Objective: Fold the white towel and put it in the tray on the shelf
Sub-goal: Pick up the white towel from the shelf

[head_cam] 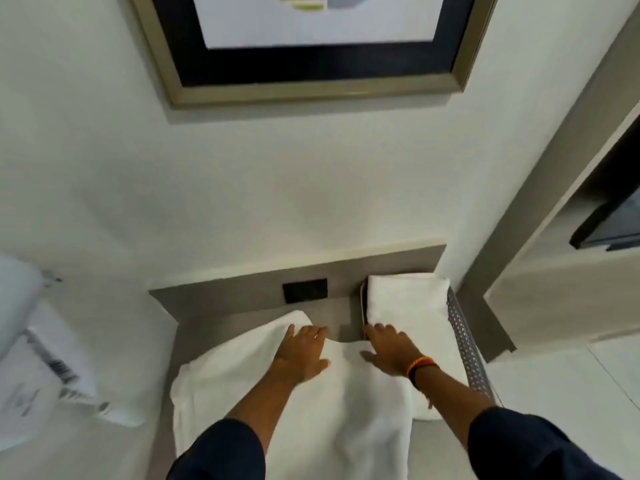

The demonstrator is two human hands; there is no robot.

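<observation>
A white towel (294,410) lies spread on the grey shelf (332,313), partly folded, its far edge near the back. My left hand (303,351) rests flat on its far left part, fingers apart. My right hand (391,348) lies flat at the towel's far right edge, its fingertips touching the tray's near left corner. The perforated metal tray (464,341) stands at the right end of the shelf and holds a folded white towel (405,299).
A black socket plate (304,290) sits in the shelf's back panel. A framed picture (311,46) hangs on the wall above. White bedding and a paper with a barcode (59,368) lie at the left. A grey cabinet (554,237) stands to the right.
</observation>
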